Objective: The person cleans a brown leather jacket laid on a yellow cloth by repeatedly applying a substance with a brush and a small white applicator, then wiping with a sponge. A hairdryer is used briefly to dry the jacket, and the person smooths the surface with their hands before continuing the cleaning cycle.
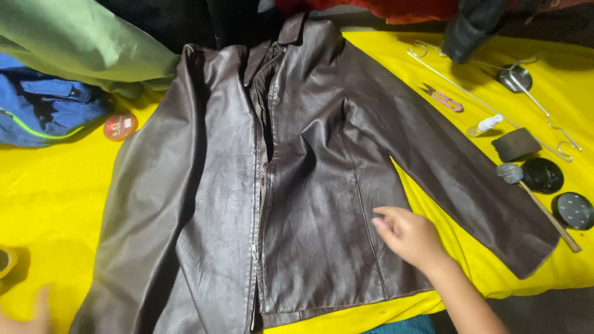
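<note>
A dark brown leather jacket (297, 173) lies flat, front up, on a yellow cloth (49, 204), with its zip partly open and its sleeves spread. My right hand (405, 235) rests on the jacket's lower right front panel, fingers loosely curled and pointing left, with nothing in it. Only a blurred sliver of my left hand (28, 315) shows at the bottom left corner, off the jacket, above the yellow cloth.
To the right lie a wire hanger (495, 102), a small spray bottle (486, 125), a dark sponge (516, 144), a brush with a wooden handle (544, 207), two round black tins (543, 175) and a pink tool (444, 98). A small red tin (120, 126), blue and green garments are at left.
</note>
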